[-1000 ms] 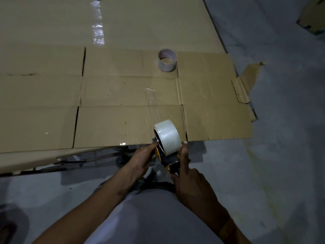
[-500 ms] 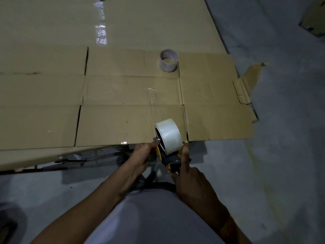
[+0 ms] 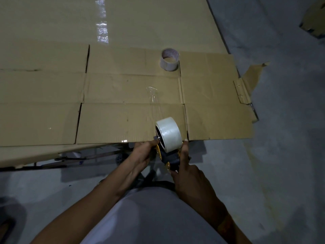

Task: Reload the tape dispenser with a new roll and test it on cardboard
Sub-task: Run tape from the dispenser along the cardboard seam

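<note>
right now a full white roll of clear tape (image 3: 169, 133) sits mounted on the yellow and black handheld tape dispenser (image 3: 168, 158), at the near edge of the flattened brown cardboard sheet (image 3: 123, 120). the right hand (image 3: 189, 176) grasps the dispenser's handle, forefinger stretched up its side. the left hand (image 3: 143, 154) pinches the dispenser's left side by the hub. a clear tape strip (image 3: 152, 97) lies stuck on the cardboard, and an emptied tape core (image 3: 169, 62) stands further back
</note>
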The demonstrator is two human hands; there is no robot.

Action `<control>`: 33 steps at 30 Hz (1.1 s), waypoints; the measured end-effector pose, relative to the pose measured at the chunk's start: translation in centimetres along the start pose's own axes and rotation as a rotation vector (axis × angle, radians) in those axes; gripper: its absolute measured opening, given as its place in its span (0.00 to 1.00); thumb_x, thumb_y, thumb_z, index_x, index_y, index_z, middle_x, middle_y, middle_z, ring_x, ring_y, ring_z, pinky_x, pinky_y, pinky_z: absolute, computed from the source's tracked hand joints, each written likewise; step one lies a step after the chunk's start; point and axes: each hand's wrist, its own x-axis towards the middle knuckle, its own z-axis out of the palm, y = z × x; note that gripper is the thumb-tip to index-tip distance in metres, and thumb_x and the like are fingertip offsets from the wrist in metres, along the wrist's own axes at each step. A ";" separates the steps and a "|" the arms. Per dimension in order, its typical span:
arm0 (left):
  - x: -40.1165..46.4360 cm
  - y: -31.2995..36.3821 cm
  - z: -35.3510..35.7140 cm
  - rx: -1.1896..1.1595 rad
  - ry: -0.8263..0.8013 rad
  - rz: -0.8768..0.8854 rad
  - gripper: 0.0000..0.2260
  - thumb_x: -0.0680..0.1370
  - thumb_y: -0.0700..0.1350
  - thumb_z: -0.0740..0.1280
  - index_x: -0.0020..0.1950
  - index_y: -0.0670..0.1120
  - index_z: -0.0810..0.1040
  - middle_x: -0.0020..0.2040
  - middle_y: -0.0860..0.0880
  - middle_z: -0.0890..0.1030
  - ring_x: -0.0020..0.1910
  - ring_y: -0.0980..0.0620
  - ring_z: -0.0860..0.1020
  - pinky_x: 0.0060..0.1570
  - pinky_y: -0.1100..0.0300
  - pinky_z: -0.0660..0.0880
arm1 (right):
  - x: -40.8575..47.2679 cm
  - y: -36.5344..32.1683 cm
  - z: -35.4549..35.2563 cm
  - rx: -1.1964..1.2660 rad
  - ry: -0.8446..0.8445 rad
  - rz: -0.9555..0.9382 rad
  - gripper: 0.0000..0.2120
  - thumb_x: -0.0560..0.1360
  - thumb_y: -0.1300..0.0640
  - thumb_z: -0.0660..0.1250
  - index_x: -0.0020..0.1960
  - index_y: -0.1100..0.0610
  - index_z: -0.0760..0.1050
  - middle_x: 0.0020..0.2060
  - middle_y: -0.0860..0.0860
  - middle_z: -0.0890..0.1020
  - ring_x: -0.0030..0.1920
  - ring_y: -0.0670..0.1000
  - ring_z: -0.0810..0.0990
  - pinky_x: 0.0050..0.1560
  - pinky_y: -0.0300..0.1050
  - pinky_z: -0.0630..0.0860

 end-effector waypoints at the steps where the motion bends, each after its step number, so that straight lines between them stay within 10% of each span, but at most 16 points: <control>1: -0.2 0.1 0.1 0.008 0.006 -0.005 0.22 0.72 0.32 0.78 0.66 0.30 0.81 0.61 0.32 0.86 0.61 0.31 0.85 0.63 0.27 0.78 | 0.1 -0.1 0.0 -0.005 0.004 -0.004 0.51 0.83 0.44 0.62 0.79 0.49 0.20 0.55 0.55 0.85 0.48 0.55 0.85 0.47 0.51 0.81; 13: -0.1 0.7 -0.1 -0.021 -0.061 -0.072 0.23 0.74 0.31 0.74 0.69 0.27 0.77 0.67 0.31 0.82 0.64 0.33 0.82 0.70 0.38 0.78 | 0.7 -1.4 -0.9 -0.067 0.066 -0.042 0.48 0.84 0.53 0.65 0.82 0.58 0.28 0.55 0.56 0.84 0.48 0.54 0.84 0.40 0.44 0.73; 17: 0.7 0.3 -0.2 -0.048 -0.079 -0.088 0.38 0.64 0.34 0.77 0.72 0.25 0.73 0.69 0.27 0.79 0.64 0.32 0.81 0.73 0.35 0.73 | 1.3 -1.8 -1.4 -0.040 -0.017 -0.043 0.52 0.82 0.52 0.68 0.82 0.61 0.28 0.58 0.58 0.84 0.51 0.57 0.84 0.45 0.47 0.76; 28: 0.2 0.8 0.2 -0.052 -0.151 -0.101 0.13 0.82 0.29 0.66 0.66 0.33 0.78 0.60 0.35 0.81 0.57 0.39 0.81 0.68 0.44 0.77 | 0.0 -0.5 2.3 0.065 -0.009 0.045 0.52 0.84 0.46 0.64 0.76 0.48 0.17 0.49 0.57 0.85 0.35 0.49 0.77 0.40 0.47 0.76; 33: -0.4 1.0 -0.1 -0.044 -0.180 -0.026 0.07 0.82 0.31 0.69 0.57 0.38 0.83 0.60 0.37 0.83 0.64 0.38 0.80 0.74 0.39 0.72 | -1.7 1.9 4.1 0.069 0.188 -0.088 0.42 0.85 0.45 0.60 0.85 0.56 0.35 0.35 0.50 0.79 0.27 0.40 0.68 0.28 0.32 0.62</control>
